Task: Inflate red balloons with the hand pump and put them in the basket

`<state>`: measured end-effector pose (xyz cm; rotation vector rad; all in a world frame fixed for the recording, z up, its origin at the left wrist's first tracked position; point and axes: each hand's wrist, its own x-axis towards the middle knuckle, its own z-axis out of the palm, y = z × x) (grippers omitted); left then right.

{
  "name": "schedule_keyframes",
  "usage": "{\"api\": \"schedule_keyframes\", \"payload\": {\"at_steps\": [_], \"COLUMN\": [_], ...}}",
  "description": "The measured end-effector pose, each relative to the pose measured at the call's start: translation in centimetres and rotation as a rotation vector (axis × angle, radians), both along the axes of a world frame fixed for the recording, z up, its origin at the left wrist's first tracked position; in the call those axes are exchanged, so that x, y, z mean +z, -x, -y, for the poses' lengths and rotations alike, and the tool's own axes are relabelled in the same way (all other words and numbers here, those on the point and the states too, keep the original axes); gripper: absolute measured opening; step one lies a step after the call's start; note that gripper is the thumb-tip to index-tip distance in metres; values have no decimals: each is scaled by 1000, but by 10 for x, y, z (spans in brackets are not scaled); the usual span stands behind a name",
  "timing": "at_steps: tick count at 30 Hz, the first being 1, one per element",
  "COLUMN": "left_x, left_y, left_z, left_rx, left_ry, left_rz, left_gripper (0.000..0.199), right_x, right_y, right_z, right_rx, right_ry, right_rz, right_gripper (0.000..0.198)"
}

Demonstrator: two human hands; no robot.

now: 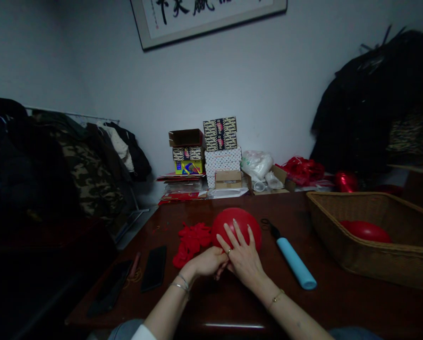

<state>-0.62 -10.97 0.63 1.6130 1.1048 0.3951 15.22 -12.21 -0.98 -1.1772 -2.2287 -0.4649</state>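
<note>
An inflated red balloon (245, 217) sits just above the dark wooden table in front of me. My left hand (208, 261) is closed at the balloon's near end, where its neck seems to be; the fingertips are partly hidden. Spread across the near side of the balloon are the fingers of my right hand (242, 259), with the thumb side close to my left hand. Red flower-shaped decorations (191, 241) lie to the left of the balloon. To the right rests a light blue balloon pump (296, 264), with black-handled scissors (271, 228) by its far end.
A wicker basket (381, 257) with a red balloon inside stands at the right. At the left lie a black phone (154, 268), another dark flat object (110, 288) and a tan cord (133, 277). Stacked boxes (223, 165) and a plastic bag (257, 164) line the far edge.
</note>
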Motion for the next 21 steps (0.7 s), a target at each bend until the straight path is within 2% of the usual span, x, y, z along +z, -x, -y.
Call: {"api": "schedule_keyframes", "payload": {"at_steps": [2,4,7,9,11,14,17,21], "left_x": [8,16,29,38,48,61,70,74], "left_y": [3,7,11,11,10,10,12,15], "left_z": [5,8,10,12,14,21,30,40], "left_rx": [-12,38,241,390,461,464,379,240], "left_ry": [-89,-242,-418,-462,-457,-387,-365,-519], "left_rz": [-44,-40,74,175,248,369,449,446], "left_gripper": [39,36,26,27,28,28,32,29], "right_x": [-2,-2,0,4,8,17,27,38], "right_y": [-2,-4,-5,-4,-4,-4,-8,-13], "right_z": [-1,0,2,5,7,8,8,9], "right_rx": [-13,-35,-86,-117,-124,-70,62,261], "right_ry": [-5,-7,9,31,70,176,344,514], "right_rz": [-28,-48,-71,-98,-125,-165,-216,-327], "right_gripper": [68,63,60,59,62,72,91,104]}}
